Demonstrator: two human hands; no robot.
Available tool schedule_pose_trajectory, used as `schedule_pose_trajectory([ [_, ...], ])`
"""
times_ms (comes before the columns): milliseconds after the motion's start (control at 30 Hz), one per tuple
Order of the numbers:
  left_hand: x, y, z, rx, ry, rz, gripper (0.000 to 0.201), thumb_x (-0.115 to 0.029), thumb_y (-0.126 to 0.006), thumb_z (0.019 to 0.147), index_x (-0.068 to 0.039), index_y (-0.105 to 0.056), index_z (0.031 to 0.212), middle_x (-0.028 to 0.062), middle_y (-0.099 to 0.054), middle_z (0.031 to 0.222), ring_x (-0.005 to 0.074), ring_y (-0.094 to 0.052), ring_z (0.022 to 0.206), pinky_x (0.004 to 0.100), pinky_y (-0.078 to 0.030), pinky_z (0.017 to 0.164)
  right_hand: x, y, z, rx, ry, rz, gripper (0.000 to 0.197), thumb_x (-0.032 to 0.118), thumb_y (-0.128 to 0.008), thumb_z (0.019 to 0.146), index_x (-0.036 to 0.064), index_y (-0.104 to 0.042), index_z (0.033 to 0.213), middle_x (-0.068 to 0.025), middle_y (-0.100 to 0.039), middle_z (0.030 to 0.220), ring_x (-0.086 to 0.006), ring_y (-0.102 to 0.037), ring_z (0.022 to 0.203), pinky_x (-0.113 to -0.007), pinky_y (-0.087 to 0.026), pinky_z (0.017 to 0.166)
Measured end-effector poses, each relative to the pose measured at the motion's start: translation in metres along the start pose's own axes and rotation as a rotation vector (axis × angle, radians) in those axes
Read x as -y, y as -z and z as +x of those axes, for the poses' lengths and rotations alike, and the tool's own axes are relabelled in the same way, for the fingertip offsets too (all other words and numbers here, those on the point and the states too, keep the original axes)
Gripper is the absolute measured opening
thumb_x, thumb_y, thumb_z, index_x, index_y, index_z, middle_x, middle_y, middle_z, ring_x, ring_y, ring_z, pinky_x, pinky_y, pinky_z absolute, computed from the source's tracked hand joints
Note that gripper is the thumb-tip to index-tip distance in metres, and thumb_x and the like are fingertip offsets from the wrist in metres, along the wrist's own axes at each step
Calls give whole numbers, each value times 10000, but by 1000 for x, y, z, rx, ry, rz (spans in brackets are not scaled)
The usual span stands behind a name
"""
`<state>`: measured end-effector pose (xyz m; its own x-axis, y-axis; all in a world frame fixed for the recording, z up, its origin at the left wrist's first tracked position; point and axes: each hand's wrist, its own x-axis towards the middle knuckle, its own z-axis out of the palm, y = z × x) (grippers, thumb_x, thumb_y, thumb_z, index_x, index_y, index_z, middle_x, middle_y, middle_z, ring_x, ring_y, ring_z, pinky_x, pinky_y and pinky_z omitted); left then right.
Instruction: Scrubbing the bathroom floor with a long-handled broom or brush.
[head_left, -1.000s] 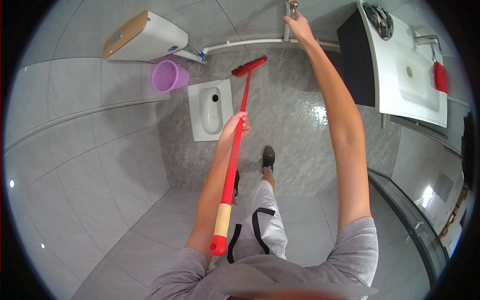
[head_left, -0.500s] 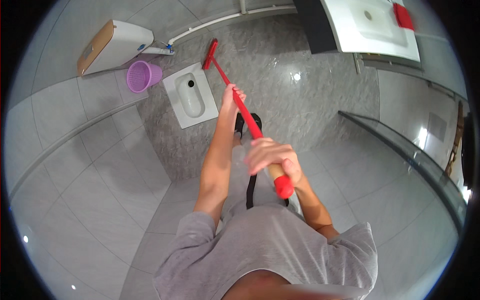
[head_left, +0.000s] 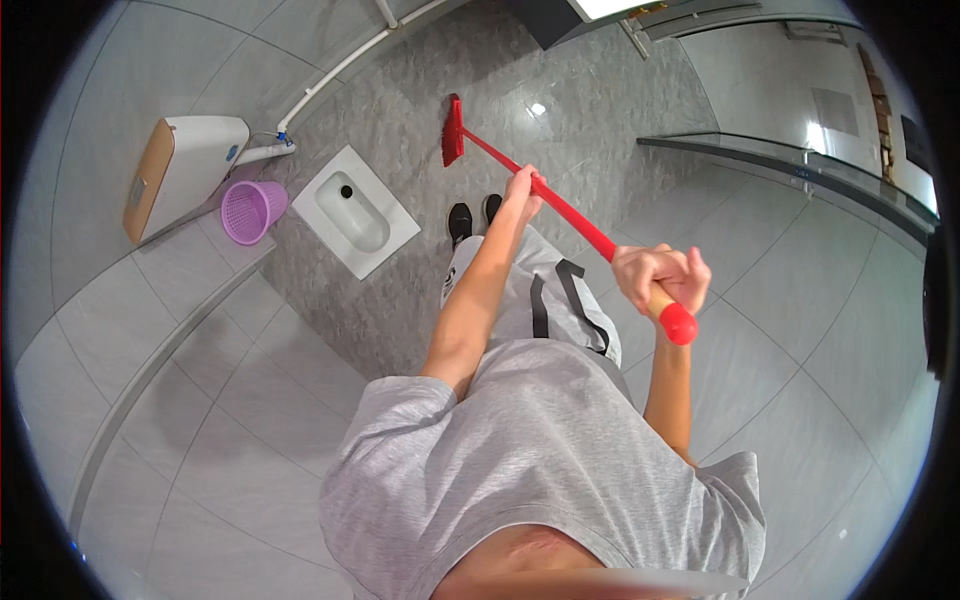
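The red broom (head_left: 575,216) runs diagonally through both hands; its brush head (head_left: 454,130) lies beyond the left hand, at or just above the floor (head_left: 400,130) — bristle contact cannot be confirmed. Left hand (head_left: 524,188): fingers closed around the shaft. Right hand (head_left: 655,274): fingers curled more loosely over the handle's upper end, at least one digit standing clear; the pale grip section (head_left: 661,300) and red end cap (head_left: 679,325) show on its near side. Handling estimate: light, rigid shaft, flexible bristles, low breakage risk. The smooth coating may slip if wet. Recommended hold: right hand on the pale section, left hand mid-shaft — clear of the bristles.
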<state>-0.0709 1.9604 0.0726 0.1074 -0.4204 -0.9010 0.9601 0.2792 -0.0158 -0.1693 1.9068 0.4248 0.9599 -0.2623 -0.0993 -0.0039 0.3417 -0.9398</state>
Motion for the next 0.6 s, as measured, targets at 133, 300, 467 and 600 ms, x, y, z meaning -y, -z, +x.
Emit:
schedule_pose_trajectory([
  [133,8,-26,-35,-58,-73,30,74,-64,-571,806,-62,-504,774,44,-495,675,158,-516,602,304,-494,572,26,10,-17,-136,130,71,715,551,-90,957,88,-429,531,-28,-401,422,-165,-293,429,-309,-308,551],
  [300,12,-32,-27,-168,-135,94,73,-85,-564,825,-72,-501,791,31,-500,679,163,-531,628,307,-490,572,13,56,-33,-248,191,289,708,617,-99,954,118,-409,560,-5,-400,428,-153,-260,438,-310,-272,559],
  [467,19,-19,34,-291,-45,279,118,-108,-546,846,-106,-480,749,9,-492,640,135,-521,566,274,-473,510,-19,121,-36,-425,205,554,728,669,-104,931,106,-389,568,6,-357,433,-153,-262,468,-279,-238,560],
  [600,66,-56,66,-324,48,273,160,-109,-522,854,-123,-466,705,1,-466,594,123,-493,504,270,-459,475,-12,199,-39,-312,66,499,762,681,-64,915,81,-388,573,-7,-352,444,-148,-292,465,-271,-269,542],
])
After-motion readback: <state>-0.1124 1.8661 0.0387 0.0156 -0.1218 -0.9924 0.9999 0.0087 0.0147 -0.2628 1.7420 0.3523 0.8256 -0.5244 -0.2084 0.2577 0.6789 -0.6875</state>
